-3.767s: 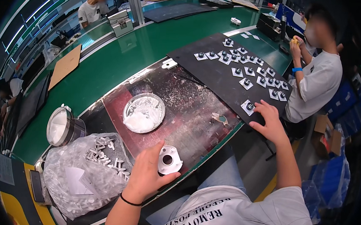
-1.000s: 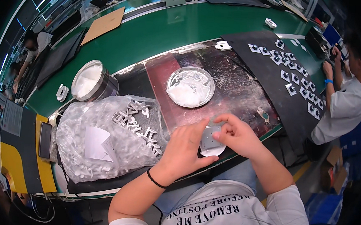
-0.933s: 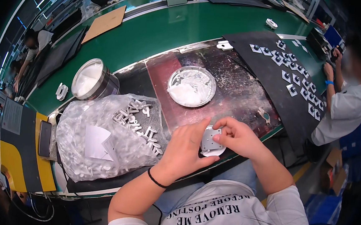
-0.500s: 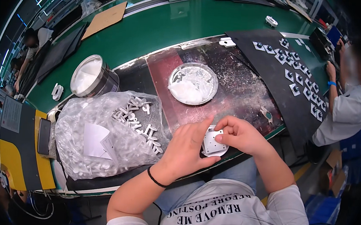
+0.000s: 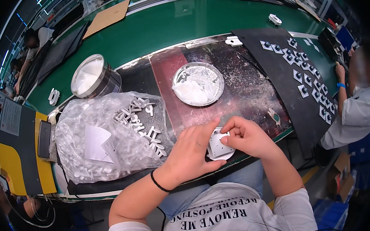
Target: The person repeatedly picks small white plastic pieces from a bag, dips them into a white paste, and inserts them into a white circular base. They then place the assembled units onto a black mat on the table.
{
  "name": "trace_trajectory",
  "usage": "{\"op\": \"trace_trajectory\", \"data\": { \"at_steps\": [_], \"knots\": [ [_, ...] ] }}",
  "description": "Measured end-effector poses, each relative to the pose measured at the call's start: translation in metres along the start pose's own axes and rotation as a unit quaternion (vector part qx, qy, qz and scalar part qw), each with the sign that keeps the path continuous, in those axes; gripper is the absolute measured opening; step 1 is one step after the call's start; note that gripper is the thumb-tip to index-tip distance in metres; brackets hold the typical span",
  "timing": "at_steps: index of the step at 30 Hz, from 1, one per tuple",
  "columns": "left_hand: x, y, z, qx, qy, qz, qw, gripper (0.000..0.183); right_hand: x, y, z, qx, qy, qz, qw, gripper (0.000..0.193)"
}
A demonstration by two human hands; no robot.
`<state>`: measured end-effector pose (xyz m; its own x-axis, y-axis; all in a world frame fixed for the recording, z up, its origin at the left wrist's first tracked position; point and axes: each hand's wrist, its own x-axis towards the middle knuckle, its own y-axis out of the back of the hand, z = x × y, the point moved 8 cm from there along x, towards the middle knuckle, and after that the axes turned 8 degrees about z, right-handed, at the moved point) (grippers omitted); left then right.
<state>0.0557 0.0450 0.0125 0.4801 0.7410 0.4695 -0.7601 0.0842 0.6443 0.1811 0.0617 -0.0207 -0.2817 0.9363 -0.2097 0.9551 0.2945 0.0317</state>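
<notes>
Near the table's front edge I hold a flat white part (image 5: 220,146), a squarish plate with small holes on a rounded white base. My left hand (image 5: 190,149) closes round its left side, the thumb along the near edge and the fingers behind. My right hand (image 5: 247,138) is curled at its upper right, the thumb pressing the plate's face; its fingertips are partly hidden. Just beyond my hands is a round metal dish (image 5: 198,84) of whitish, translucent grease-like stuff. To the left, an open clear plastic bag (image 5: 73,144) spills white plastic pieces (image 5: 138,123).
A tin (image 5: 96,79) of white paste stands behind the bag. Small white housings (image 5: 275,19) lie on the green conveyor (image 5: 170,24). A black mat (image 5: 263,46) at right carries several small plates with black parts. A co-worker (image 5: 355,110) sits beyond it; a yellow-grey machine (image 5: 24,147) stands left.
The housings on the green conveyor have shifted a little to the left. My hands and the white part keep nearly the same pose.
</notes>
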Motion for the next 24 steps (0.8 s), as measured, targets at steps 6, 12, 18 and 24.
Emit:
{"op": "trace_trajectory", "data": {
  "at_steps": [6,12,18,24],
  "knots": [
    [0.000,-0.002,-0.001,-0.002,0.008,-0.002,1.000,0.101,0.001,-0.001,0.001,0.020,-0.005,0.003,1.000,0.018],
    [0.001,-0.001,0.000,-0.001,0.009,-0.003,1.000,0.102,-0.001,-0.002,-0.003,-0.001,0.004,0.015,1.000,0.018],
    [0.000,-0.001,-0.001,-0.010,0.012,0.000,1.000,0.102,-0.001,0.001,-0.011,-0.101,0.021,0.011,0.995,0.018],
    [-0.001,-0.002,-0.001,-0.028,0.000,0.020,0.999,0.103,-0.002,-0.001,-0.015,-0.096,0.023,0.013,0.995,0.017]
  ]
}}
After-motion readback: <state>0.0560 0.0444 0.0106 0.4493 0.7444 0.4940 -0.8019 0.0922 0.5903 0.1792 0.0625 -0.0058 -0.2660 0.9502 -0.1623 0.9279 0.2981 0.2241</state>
